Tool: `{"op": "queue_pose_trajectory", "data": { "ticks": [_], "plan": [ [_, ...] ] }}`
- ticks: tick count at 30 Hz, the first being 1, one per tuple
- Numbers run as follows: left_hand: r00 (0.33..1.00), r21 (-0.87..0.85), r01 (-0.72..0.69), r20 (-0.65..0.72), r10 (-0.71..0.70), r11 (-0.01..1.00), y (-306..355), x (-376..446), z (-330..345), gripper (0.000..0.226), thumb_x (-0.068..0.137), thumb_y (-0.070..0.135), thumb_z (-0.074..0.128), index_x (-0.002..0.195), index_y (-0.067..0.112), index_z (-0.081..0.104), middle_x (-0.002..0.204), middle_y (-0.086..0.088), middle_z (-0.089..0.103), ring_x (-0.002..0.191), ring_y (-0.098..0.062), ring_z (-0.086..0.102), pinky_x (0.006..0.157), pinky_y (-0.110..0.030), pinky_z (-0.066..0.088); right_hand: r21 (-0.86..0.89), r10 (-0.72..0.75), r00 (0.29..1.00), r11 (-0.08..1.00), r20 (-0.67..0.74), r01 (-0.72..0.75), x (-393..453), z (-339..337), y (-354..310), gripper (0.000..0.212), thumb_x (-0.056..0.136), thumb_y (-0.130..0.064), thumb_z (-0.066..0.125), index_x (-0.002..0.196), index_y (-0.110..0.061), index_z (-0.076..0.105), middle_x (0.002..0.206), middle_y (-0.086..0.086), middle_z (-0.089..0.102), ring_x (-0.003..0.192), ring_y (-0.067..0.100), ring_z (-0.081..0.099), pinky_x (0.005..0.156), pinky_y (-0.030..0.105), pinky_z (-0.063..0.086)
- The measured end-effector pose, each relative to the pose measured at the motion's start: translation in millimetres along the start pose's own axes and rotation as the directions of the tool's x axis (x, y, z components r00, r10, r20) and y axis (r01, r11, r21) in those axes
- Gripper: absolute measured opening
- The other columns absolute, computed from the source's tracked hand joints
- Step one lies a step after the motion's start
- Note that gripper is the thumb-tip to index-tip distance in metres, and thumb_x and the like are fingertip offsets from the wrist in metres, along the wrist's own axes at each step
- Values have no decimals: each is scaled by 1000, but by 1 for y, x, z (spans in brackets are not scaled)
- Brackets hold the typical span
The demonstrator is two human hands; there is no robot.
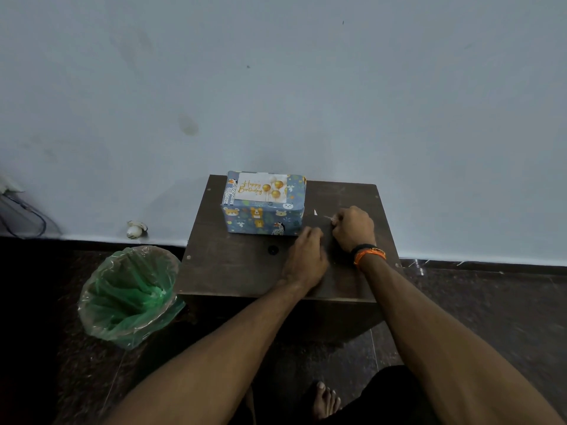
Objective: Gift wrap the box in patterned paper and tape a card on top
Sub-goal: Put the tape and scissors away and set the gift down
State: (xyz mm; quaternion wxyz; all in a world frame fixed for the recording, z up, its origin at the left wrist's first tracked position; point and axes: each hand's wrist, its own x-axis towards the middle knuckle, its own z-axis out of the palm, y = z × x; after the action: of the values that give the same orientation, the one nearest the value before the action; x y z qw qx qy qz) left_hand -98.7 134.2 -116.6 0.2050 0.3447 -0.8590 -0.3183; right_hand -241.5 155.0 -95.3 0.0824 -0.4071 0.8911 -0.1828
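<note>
The box [263, 220], wrapped in blue paper with cartoon animals, stands at the back left of a small dark table [233, 265]. A white "Happy Birthday" card [260, 188] with gold balloons lies on its top. My right hand [352, 228] is fisted on the table just right of the box, pinching a thin, shiny clear strip [327, 217] that looks like tape. My left hand [306, 256] rests palm down beside it, fingertips bent onto the tabletop near the box's front right corner. Whether it holds anything is hidden.
A bin lined with a green plastic bag [130, 294] stands on the floor left of the table. The wall [276, 87] rises right behind the table. A small white scrap [315, 212] lies on the table by the box. My bare foot [325, 400] is below.
</note>
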Motion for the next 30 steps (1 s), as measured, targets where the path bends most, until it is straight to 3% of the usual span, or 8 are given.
{"op": "queue_pose_trajectory", "data": {
  "ticks": [4,8,13,17,22,30],
  "plan": [
    [993,40,116,11,-117,992,16,24,15,33,91,0,56,124,5,52,136,-11,43,114,-27,54,90,-33,50,232,164,985,961,-46,-149,-1,1,17,15,93,-11,61,91,-16,75,103,6,74,100,26,64,88,35,51],
    [975,114,214,37,-219,970,25,46,24,47,87,-2,60,131,5,47,158,-20,23,132,-36,45,104,-42,48,418,278,957,881,-80,-221,-2,4,28,12,92,-13,67,95,-17,79,96,2,76,97,21,67,92,31,51],
    [974,178,227,-17,-228,957,28,64,25,44,88,3,64,129,2,47,137,-18,41,113,-37,57,92,-42,53,446,254,959,878,-125,-174,-3,14,34,10,91,-17,71,93,-22,79,94,-1,76,90,15,67,89,31,55],
    [976,255,217,-71,-205,942,26,77,24,38,95,4,60,132,-1,49,133,-16,46,108,-33,62,86,-37,51,439,224,962,888,-157,-135,-4,16,38,9,93,-18,71,97,-20,79,95,-2,74,85,10,63,83,24,50],
    [981,305,180,-121,-149,935,24,80,22,21,95,-1,59,115,4,58,119,-13,55,103,-30,62,75,-32,46,437,195,959,895,-204,-89,-7,19,39,9,93,-19,71,99,-19,78,98,-1,72,88,11,64,84,28,53],
    [985,312,165,-106,-138,936,31,62,21,34,91,7,66,121,6,51,125,-14,54,107,-32,61,82,-38,50,439,172,963,896,-208,-65,-11,17,42,8,93,-20,73,98,-19,79,93,-5,68,83,8,61,81,24,50]
  ]
}}
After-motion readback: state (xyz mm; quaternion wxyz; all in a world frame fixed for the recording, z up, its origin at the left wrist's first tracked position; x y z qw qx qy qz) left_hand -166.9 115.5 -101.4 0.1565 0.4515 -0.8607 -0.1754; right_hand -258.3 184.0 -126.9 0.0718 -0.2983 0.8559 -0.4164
